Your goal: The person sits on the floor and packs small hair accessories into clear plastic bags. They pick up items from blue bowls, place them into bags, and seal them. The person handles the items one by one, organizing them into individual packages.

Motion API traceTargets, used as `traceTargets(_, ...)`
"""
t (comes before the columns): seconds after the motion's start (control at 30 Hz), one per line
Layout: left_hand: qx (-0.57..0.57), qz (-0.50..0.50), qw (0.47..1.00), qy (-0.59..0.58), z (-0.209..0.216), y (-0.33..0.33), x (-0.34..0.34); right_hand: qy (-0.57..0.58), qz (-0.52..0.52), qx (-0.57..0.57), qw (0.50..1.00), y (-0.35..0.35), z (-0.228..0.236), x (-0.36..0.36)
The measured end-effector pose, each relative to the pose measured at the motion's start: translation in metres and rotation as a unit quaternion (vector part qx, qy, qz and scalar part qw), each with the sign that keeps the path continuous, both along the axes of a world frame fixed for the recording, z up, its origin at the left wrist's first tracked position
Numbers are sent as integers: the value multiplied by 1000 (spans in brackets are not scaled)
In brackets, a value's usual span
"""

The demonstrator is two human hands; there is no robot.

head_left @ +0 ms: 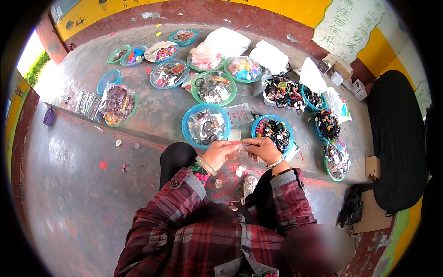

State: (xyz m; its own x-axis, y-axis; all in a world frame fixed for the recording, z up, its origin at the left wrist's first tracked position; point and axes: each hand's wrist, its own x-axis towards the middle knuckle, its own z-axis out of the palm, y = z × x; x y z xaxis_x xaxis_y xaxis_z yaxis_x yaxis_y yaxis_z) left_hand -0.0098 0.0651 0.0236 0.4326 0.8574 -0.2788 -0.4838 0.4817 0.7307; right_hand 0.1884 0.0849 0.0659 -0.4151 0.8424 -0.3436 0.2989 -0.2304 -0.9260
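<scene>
My left hand point(218, 155) and my right hand point(262, 149) meet in front of my knees, fingertips pinched together. Something small and thin, partly reddish, seems to be between them; it is too small to name. Just beyond my left hand stands a round blue basket point(184, 123) of clear packets with dark bands point(207, 124). Close to my right hand is another blue basket point(291, 135), full of dark elastic bands with colourful bits point(273, 131). A small pale card or box point(235, 135) lies between the two baskets.
Several more baskets cover the raised concrete ledge, such as a green one point(194, 94) and a light blue one point(152, 80). White sacks point(228, 41) lie behind. At the right are a long black padded object point(397, 143) and cardboard point(374, 214). Scraps litter the lower floor.
</scene>
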Motion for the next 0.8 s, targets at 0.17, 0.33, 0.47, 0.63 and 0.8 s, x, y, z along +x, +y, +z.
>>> traceTargets(0.17, -14, 35, 999, 22, 1, 1, 2, -35, 39, 166, 985, -1, -22, 1)
traceTargets(0.33, 1, 25, 999, 37, -6, 3, 0, -106, 68, 198, 972, 0, -21, -4)
traceTargets(0.47, -12, 45, 998, 34, -8, 2, 0, -107, 92, 209, 968, -7, -1, -12)
traceTargets(0.63, 2, 38, 999, 26, 1, -1, 1, -114, 84, 195, 971, -7, -4, -11)
traceTargets(0.8, -7, 24, 1000, 11, -8, 2, 1, -126, 63, 194, 971, -6, -7, -11)
